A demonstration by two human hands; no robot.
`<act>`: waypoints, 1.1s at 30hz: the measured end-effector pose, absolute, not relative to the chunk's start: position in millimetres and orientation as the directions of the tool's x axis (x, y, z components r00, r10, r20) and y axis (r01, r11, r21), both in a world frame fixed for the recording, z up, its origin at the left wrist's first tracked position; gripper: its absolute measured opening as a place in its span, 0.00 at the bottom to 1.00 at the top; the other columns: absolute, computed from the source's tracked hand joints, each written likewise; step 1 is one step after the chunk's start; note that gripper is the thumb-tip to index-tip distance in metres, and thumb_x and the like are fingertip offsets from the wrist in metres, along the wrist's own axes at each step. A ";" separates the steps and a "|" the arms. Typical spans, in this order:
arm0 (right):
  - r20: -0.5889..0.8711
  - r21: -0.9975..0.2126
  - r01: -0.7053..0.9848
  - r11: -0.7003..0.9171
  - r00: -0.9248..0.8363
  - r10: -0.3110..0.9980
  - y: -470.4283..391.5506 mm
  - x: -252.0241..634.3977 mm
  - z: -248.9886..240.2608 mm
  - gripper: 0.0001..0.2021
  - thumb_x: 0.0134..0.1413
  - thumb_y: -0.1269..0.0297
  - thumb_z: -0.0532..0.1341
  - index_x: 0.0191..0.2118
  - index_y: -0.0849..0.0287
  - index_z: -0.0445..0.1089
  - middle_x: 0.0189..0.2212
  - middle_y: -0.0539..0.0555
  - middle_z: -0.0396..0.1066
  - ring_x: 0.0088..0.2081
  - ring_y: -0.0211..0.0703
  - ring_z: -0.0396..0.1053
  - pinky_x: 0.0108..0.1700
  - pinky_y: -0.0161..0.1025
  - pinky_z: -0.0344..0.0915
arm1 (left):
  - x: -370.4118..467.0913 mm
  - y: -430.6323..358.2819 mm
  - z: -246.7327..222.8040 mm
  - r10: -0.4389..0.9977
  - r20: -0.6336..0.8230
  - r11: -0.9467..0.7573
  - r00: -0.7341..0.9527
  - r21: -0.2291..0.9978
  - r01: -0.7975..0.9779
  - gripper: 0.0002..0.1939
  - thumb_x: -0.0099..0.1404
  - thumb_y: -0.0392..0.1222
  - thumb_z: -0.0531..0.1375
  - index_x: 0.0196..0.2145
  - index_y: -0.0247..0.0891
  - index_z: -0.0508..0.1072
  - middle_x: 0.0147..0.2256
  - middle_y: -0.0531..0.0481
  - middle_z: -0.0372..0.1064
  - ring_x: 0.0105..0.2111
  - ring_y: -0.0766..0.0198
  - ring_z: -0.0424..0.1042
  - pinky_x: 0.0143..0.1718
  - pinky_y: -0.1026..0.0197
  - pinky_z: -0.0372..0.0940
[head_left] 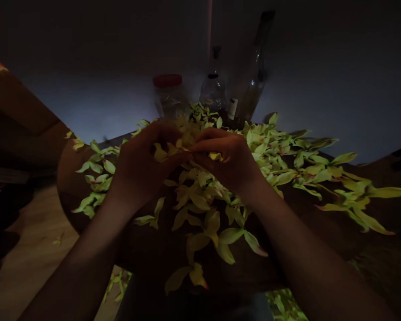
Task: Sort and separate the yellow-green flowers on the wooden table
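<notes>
In dim light, both hands meet over the middle of a dark round table (87,218) strewn with yellow-green flowers (200,200). The thumb and fingers of my left hand (142,160) close on a pale yellow flower (162,151), partly covered by the hand. From the right, my right hand (229,156) pinches at the same spot, its fingertips touching those of the left. A small bright yellow piece (215,156) shows among the right fingers. Exactly how each fingertip grips the flower is too dark to make out.
At the back stand a clear jar with a red lid (167,81), a clear glass bottle (213,91) and a tall bottle (254,84), against a pale wall (321,102). Brown boxes (20,98) are at left. More flowers (118,283) lie below the table edge.
</notes>
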State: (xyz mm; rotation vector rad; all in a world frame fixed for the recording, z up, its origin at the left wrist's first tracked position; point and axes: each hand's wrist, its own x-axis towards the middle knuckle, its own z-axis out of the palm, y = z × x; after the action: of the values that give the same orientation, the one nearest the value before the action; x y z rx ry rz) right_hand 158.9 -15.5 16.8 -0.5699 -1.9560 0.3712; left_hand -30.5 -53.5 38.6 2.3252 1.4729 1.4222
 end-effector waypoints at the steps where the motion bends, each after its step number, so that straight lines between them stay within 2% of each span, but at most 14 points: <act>1: 0.746 -0.535 0.203 0.820 -0.342 0.571 -15.8 158.9 17.6 0.02 0.55 0.73 0.69 0.33 0.61 0.80 0.32 0.53 0.76 0.33 0.38 0.74 0.35 0.35 0.67 | -29.6 -50.8 37.5 0.757 0.643 -0.540 0.114 0.518 0.663 0.10 0.61 0.37 0.71 0.37 0.39 0.74 0.34 0.56 0.75 0.30 0.69 0.71 0.32 0.66 0.64; 5: 0.720 -0.598 0.180 0.781 -0.307 0.622 -16.8 159.3 19.9 0.10 0.55 0.61 0.71 0.27 0.62 0.77 0.30 0.53 0.74 0.32 0.38 0.71 0.34 0.36 0.64 | -27.9 -44.5 34.4 0.806 0.586 -0.510 0.085 0.615 0.602 0.06 0.62 0.43 0.70 0.32 0.41 0.78 0.27 0.57 0.73 0.21 0.70 0.63 0.22 0.64 0.55; 8: 0.682 -0.640 0.189 0.744 -0.307 0.664 -17.6 160.1 21.5 0.15 0.55 0.53 0.71 0.27 0.61 0.76 0.29 0.54 0.74 0.32 0.39 0.70 0.34 0.37 0.64 | -28.0 -43.6 34.9 0.808 0.580 -0.525 0.101 0.633 0.569 0.06 0.62 0.45 0.70 0.34 0.42 0.80 0.28 0.56 0.73 0.23 0.69 0.65 0.23 0.64 0.57; 12: 0.643 -0.695 0.160 0.701 -0.299 0.706 -17.5 161.2 22.7 0.17 0.53 0.49 0.70 0.28 0.60 0.78 0.31 0.54 0.75 0.32 0.41 0.72 0.35 0.38 0.66 | -28.5 -41.7 36.6 0.802 0.581 -0.557 0.142 0.641 0.528 0.09 0.61 0.48 0.71 0.36 0.41 0.79 0.30 0.54 0.75 0.27 0.66 0.69 0.26 0.64 0.60; 15: 0.637 -0.696 0.133 0.706 -0.341 0.692 -16.5 162.0 22.7 0.17 0.55 0.48 0.69 0.30 0.59 0.79 0.33 0.54 0.76 0.34 0.41 0.73 0.37 0.38 0.68 | -28.5 -37.2 38.3 0.796 0.583 -0.576 0.161 0.650 0.495 0.11 0.61 0.50 0.71 0.33 0.41 0.78 0.28 0.54 0.73 0.26 0.66 0.68 0.26 0.63 0.59; 19: 0.659 -0.674 0.142 0.725 -0.328 0.677 -15.7 165.1 23.7 0.15 0.58 0.50 0.67 0.34 0.58 0.81 0.36 0.54 0.78 0.36 0.41 0.73 0.39 0.38 0.68 | -26.7 -27.5 45.1 0.779 0.598 -0.614 0.190 0.665 0.425 0.11 0.63 0.51 0.70 0.33 0.41 0.79 0.33 0.52 0.75 0.29 0.65 0.70 0.28 0.62 0.60; 25: 0.624 -0.727 0.155 0.669 -0.257 0.738 -13.6 171.8 26.4 0.06 0.55 0.63 0.70 0.33 0.60 0.81 0.34 0.53 0.78 0.34 0.40 0.74 0.37 0.36 0.67 | -16.2 -14.5 53.1 0.746 0.600 -0.660 0.289 0.606 0.444 0.09 0.64 0.49 0.68 0.34 0.41 0.80 0.32 0.53 0.74 0.26 0.67 0.67 0.27 0.63 0.58; 30: 0.581 -0.761 0.196 0.618 -0.218 0.784 -16.4 174.0 30.3 0.08 0.55 0.58 0.70 0.31 0.57 0.81 0.32 0.53 0.78 0.34 0.42 0.75 0.33 0.37 0.67 | -9.4 -5.1 46.2 0.749 0.619 -0.660 0.238 0.665 0.348 0.12 0.61 0.52 0.70 0.30 0.42 0.79 0.29 0.53 0.72 0.28 0.65 0.68 0.28 0.61 0.61; 33: 0.552 -0.773 0.215 0.597 -0.237 0.800 -15.3 181.7 35.0 0.06 0.57 0.59 0.69 0.38 0.53 0.81 0.34 0.52 0.79 0.36 0.43 0.76 0.36 0.39 0.70 | -7.0 0.5 50.0 0.782 0.586 -0.622 0.213 0.711 0.328 0.11 0.62 0.52 0.70 0.31 0.44 0.79 0.29 0.52 0.72 0.30 0.62 0.70 0.31 0.58 0.64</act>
State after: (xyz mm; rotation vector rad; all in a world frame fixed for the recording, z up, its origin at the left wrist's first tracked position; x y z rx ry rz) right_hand 181.7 -15.3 35.0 -0.8331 -1.7628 0.6872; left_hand -7.0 0.5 50.0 2.0569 1.0264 1.3941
